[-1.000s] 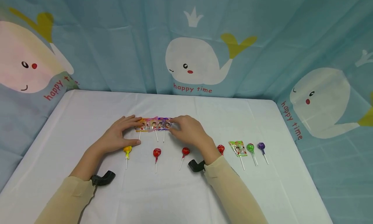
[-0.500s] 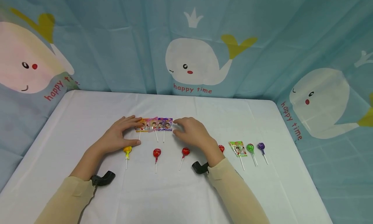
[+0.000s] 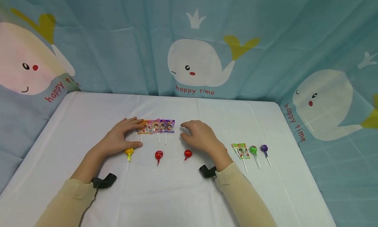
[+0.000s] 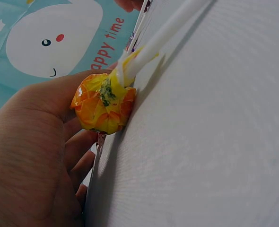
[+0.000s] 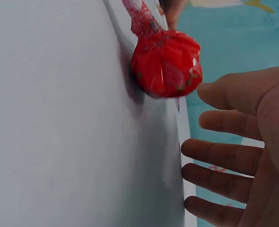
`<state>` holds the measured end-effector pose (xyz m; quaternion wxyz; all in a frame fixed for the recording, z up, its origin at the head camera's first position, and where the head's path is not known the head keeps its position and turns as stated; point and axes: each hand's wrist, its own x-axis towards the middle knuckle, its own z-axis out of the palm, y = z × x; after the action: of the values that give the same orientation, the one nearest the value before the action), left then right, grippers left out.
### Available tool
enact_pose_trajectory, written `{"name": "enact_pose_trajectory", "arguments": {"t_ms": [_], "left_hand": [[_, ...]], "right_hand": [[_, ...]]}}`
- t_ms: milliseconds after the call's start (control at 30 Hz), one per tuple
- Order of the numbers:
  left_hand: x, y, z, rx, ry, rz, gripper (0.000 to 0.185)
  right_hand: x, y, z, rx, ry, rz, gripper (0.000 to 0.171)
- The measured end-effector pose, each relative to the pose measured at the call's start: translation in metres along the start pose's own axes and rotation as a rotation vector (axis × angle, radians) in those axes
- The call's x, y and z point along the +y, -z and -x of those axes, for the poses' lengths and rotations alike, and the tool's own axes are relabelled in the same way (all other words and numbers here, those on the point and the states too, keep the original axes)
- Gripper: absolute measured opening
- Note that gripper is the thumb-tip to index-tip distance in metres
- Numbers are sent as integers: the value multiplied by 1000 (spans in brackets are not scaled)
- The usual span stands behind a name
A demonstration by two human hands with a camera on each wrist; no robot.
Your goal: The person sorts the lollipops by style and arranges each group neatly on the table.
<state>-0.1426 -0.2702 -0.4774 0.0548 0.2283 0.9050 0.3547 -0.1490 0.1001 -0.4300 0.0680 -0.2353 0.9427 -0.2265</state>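
Three flat-wrapped lollipops lie side by side at mid-table in the head view: orange [image 3: 145,129], pink [image 3: 155,126] and purple [image 3: 167,126]. My left hand [image 3: 118,138] rests at the row's left end, fingertips over the orange wrapper, thumb spread toward its stick. A round yellow lollipop [image 3: 129,152] lies just below that thumb; the left wrist view shows its yellow-orange wrapper [image 4: 104,104] close up. To the right of the purple wrapper, my right hand [image 3: 202,136] is apart from it, holding nothing. The right wrist view shows a red lollipop [image 5: 168,64] beside the thumb.
Two red lollipops, one left [image 3: 158,154] and one right [image 3: 188,153], lie in front of the row. Another red one is mostly hidden behind my right wrist. Farther right lie a green flat-wrapped lollipop [image 3: 241,151], a round green one [image 3: 253,150] and a round purple one [image 3: 264,148].
My right hand has let go of the purple wrapper's right edge and moved off to the right, covering more of the red lollipop behind the wrist. The left hand has stayed put.
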Motion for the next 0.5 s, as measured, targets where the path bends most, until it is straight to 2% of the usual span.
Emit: {"name": "enact_pose_trajectory", "arguments": {"t_ms": [500], "left_hand": [[-2,-1,1,7,-16,12,69]], "right_hand": [[18,6,13,12,7,15,37]]}}
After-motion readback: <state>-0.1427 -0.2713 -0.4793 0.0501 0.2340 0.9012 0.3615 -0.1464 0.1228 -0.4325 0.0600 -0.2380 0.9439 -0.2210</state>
